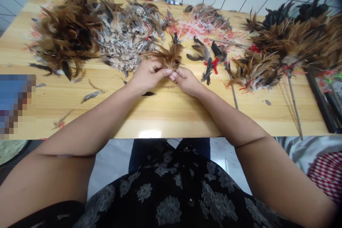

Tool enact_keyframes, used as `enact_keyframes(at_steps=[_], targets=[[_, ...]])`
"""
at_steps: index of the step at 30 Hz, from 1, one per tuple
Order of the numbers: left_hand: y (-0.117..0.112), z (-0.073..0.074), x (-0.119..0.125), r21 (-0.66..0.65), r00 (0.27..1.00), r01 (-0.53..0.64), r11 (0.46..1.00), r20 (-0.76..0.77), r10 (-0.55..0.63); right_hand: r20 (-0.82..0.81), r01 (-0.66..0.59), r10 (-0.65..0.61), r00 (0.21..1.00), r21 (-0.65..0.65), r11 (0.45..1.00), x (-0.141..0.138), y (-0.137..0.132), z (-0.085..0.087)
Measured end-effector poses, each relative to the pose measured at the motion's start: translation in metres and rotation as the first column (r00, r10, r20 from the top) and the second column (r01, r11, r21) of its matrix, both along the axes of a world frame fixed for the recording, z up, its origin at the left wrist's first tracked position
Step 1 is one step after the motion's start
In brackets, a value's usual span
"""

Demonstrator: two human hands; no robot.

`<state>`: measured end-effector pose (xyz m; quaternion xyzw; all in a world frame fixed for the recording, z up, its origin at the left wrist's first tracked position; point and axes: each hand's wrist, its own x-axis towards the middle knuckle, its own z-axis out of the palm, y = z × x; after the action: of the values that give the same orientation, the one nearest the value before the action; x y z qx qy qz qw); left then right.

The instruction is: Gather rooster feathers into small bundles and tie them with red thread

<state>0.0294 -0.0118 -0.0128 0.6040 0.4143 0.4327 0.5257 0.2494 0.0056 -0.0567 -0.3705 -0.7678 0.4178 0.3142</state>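
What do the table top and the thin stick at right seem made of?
The table top looks like varnished light wood, with grain and shine. The thin stick looks like bare bamboo or cane, by its tan colour; hard to tell.

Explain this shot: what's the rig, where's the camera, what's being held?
There's no machine here. One camera is worn on a person's head and looks forward and down, so their own arms come in from the bottom of the view. The left hand and right hand pinch a tuft of brown feathers. On the wooden table lie a pile of dark brown feathers, a pile of speckled feathers, and a bunch of feathers tied with red thread beside a thin stick.
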Motion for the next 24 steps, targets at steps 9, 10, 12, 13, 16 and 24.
enact_keyframes(at_steps=[9,10,12,13,16,24], targets=[[-0.002,-0.011,0.012,0.095,0.998,0.012,0.995,0.061,-0.018,0.118,0.044,-0.053,0.992,0.075,0.996,-0.006,-0.01,0.007],[-0.001,-0.012,0.011,0.108,0.999,0.02,0.994,0.047,-0.025,0.127,0.046,-0.056,0.99,0.08,0.996,-0.006,-0.011,0.007],[0.003,-0.014,0.007,0.151,1.0,0.02,0.988,0.013,-0.022,0.136,0.06,-0.072,0.988,0.087,0.994,-0.006,-0.01,0.006],[0.004,-0.014,0.005,0.176,1.0,0.018,0.984,-0.007,-0.017,0.137,0.068,-0.08,0.987,0.09,0.994,-0.006,-0.01,0.006],[0.005,-0.009,-0.001,0.184,0.997,0.053,0.982,-0.065,-0.042,0.128,0.078,-0.091,0.988,0.102,0.992,-0.006,-0.009,0.003],[0.002,0.0,-0.009,-0.049,0.994,0.109,0.993,-0.023,-0.111,-0.014,0.004,-0.003,1.0,0.031,1.0,-0.005,-0.005,0.002]])
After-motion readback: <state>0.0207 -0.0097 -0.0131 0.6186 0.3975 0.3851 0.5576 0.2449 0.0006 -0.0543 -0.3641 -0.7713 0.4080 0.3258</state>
